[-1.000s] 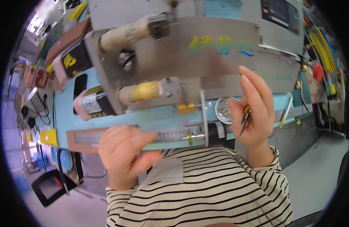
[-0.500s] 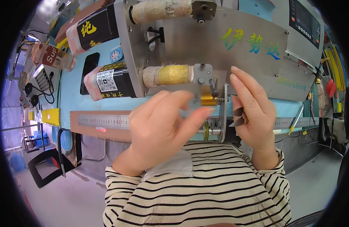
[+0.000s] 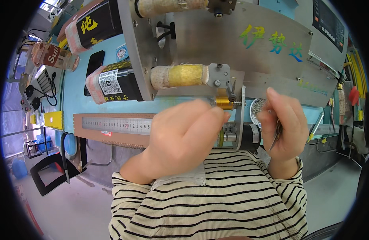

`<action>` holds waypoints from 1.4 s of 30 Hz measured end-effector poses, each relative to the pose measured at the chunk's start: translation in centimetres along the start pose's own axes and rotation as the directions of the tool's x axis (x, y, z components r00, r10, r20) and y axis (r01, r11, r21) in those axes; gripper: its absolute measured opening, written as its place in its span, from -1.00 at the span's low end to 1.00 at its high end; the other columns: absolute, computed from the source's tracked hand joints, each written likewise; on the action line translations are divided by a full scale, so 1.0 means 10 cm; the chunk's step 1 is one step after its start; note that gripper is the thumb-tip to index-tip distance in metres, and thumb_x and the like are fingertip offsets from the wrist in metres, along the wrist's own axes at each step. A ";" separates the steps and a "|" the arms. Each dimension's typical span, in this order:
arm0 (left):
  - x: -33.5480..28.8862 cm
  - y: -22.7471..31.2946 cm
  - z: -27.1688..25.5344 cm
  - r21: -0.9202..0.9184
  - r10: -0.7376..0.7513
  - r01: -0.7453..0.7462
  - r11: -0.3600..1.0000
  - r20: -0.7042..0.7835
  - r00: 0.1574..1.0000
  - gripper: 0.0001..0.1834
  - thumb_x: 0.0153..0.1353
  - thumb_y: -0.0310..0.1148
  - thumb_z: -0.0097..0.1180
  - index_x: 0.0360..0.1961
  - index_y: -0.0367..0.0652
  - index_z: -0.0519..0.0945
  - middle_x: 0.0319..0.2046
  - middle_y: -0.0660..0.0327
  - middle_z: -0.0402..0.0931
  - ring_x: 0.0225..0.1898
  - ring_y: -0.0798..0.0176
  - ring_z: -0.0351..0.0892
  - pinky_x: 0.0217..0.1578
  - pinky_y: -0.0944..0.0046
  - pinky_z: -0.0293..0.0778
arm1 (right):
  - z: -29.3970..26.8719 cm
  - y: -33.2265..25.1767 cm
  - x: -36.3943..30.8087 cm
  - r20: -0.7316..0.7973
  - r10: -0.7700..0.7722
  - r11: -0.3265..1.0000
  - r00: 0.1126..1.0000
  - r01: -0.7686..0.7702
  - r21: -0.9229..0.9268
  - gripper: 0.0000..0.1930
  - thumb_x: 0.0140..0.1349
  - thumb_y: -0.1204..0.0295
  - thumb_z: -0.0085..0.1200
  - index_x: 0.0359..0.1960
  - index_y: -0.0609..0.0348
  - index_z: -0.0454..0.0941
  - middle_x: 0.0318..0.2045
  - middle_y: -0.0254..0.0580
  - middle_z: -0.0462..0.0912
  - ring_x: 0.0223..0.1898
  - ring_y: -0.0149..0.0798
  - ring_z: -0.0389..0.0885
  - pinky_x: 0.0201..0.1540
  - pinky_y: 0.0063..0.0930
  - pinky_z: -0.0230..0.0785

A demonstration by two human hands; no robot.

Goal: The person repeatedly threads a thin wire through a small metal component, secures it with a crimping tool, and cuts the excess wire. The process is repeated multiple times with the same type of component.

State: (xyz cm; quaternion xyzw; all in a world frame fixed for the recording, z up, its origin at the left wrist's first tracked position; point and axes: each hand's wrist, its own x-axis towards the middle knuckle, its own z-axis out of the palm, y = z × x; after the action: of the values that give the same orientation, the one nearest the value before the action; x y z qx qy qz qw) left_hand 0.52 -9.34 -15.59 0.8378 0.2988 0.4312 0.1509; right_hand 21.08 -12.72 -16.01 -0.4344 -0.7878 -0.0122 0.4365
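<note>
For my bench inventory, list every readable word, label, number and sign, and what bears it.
Wording withheld; locations only:
Machine panel: large rainbow characters; smaller ones blurred.
Upper box: yellow characters.
Lower box: yellow characters, QR code.
Left ruler: black and red numbers.
Clear container: white letters, reddish label.
Control unit: too small.

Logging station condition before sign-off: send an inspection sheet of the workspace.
Surface: light-blue table, bearing a grey metal machine.
Job's things: small metal snips in hand; gold cylinder on the machine; white dish of small bits partly behind the right hand.
Clutter: dark phone, clear bottle, steel ruler on a brown board.
Left hand: blurred, by the gold cylinder; contact or grip can't be told.
Right hand: holds the snips, thumb and forefinger apart.
Cables: black cable looped at far left.
Surroundings: black-framed chair at left, grey floor.
</note>
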 end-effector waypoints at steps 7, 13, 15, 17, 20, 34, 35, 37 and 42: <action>-0.06 -0.02 -0.17 -0.049 0.003 0.003 0.999 0.129 0.992 -0.79 -0.08 -0.44 0.39 -0.48 -0.26 0.57 -0.64 0.20 0.46 -0.68 0.19 0.43 -0.68 0.29 0.35 | -0.05 -0.05 0.10 0.032 0.149 0.945 0.988 -0.152 0.289 -0.41 -0.08 0.34 0.41 0.01 0.26 0.49 -0.29 -0.10 0.50 -0.46 -0.30 0.45 -0.50 -0.55 0.31; -0.14 -0.10 -0.35 -0.128 0.123 -0.122 0.984 0.001 0.992 -0.62 -0.11 -0.22 0.45 -0.42 -0.28 0.59 -0.63 0.24 0.48 -0.68 0.26 0.43 -0.68 0.36 0.30 | -0.01 -0.02 0.22 0.129 -0.043 0.996 0.991 0.052 -0.066 -0.48 -0.14 0.49 0.35 -0.02 0.28 0.58 -0.28 -0.19 0.45 -0.42 -0.32 0.40 -0.47 -0.53 0.22; -0.12 -0.11 -0.37 -0.089 0.124 -0.136 0.987 -0.136 0.983 -0.61 -0.09 -0.21 0.43 -0.39 -0.30 0.59 -0.60 0.22 0.50 -0.67 0.25 0.44 -0.67 0.37 0.29 | 0.01 0.00 0.24 0.134 -0.128 0.979 0.983 0.147 -0.139 -0.48 -0.18 0.53 0.35 -0.05 0.28 0.61 -0.30 -0.21 0.47 -0.45 -0.31 0.41 -0.49 -0.50 0.21; -0.07 -0.13 -0.37 0.062 0.145 -0.135 0.989 -0.199 0.969 -0.68 -0.04 -0.29 0.39 -0.36 -0.27 0.57 -0.55 0.21 0.51 -0.56 0.20 0.46 -0.49 0.28 0.30 | 0.03 0.01 0.27 0.168 -0.178 0.956 0.970 0.211 -0.205 -0.48 -0.20 0.52 0.36 -0.07 0.26 0.62 -0.33 -0.24 0.47 -0.50 -0.30 0.39 -0.50 -0.48 0.19; 0.05 -0.18 -0.30 0.392 0.193 -0.118 0.912 -0.157 0.969 -0.77 -0.02 -0.48 0.32 -0.32 -0.17 0.53 -0.44 0.20 0.54 -0.28 0.11 0.53 -0.02 0.05 0.28 | 0.03 0.03 0.30 0.101 -0.223 0.947 0.970 0.240 -0.213 -0.48 -0.22 0.51 0.36 -0.08 0.24 0.63 -0.35 -0.27 0.48 -0.53 -0.30 0.38 -0.52 -0.47 0.18; 0.22 -0.26 -0.33 0.580 0.159 -0.131 0.804 0.004 0.987 -0.64 -0.26 -0.56 0.38 -0.37 -0.07 0.54 -0.36 0.31 0.61 -0.21 0.22 0.56 0.29 -0.13 0.06 | 0.07 -0.04 0.30 0.112 -0.209 0.932 0.971 0.233 -0.276 -0.50 -0.27 0.48 0.36 -0.13 0.19 0.67 -0.33 -0.33 0.48 -0.55 -0.33 0.39 -0.56 -0.46 0.20; 0.23 -0.26 -0.34 0.580 0.163 -0.137 0.803 0.007 0.987 -0.64 -0.26 -0.56 0.39 -0.38 -0.07 0.54 -0.37 0.31 0.61 -0.22 0.22 0.56 0.28 -0.13 0.07 | 0.05 -0.04 0.31 0.121 -0.206 0.930 0.971 0.233 -0.284 -0.50 -0.27 0.48 0.36 -0.13 0.18 0.68 -0.34 -0.33 0.48 -0.56 -0.34 0.38 -0.57 -0.47 0.19; 0.23 -0.27 -0.34 0.573 0.176 -0.148 0.806 0.006 0.984 -0.64 -0.27 -0.57 0.39 -0.39 -0.08 0.54 -0.37 0.30 0.62 -0.23 0.21 0.57 0.28 -0.13 0.08 | 0.01 -0.03 0.33 0.147 -0.203 0.922 0.968 0.239 -0.305 -0.50 -0.27 0.47 0.36 -0.14 0.17 0.68 -0.34 -0.35 0.48 -0.56 -0.35 0.38 -0.57 -0.47 0.19; 0.23 -0.29 -0.35 0.571 0.182 -0.152 0.807 0.004 0.983 -0.64 -0.28 -0.57 0.39 -0.39 -0.09 0.55 -0.37 0.29 0.62 -0.23 0.20 0.58 0.28 -0.13 0.09 | 0.03 -0.04 0.35 0.156 -0.226 0.907 0.962 0.266 -0.327 -0.51 -0.28 0.46 0.35 -0.15 0.18 0.69 -0.37 -0.37 0.49 -0.57 -0.36 0.37 -0.58 -0.49 0.17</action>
State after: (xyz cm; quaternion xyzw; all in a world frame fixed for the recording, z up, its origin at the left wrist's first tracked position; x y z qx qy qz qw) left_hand -2.41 -5.64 -13.59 0.8562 0.3429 0.3552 -0.1521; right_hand 19.76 -10.54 -13.62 -0.4011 -0.8455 -0.1803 0.3027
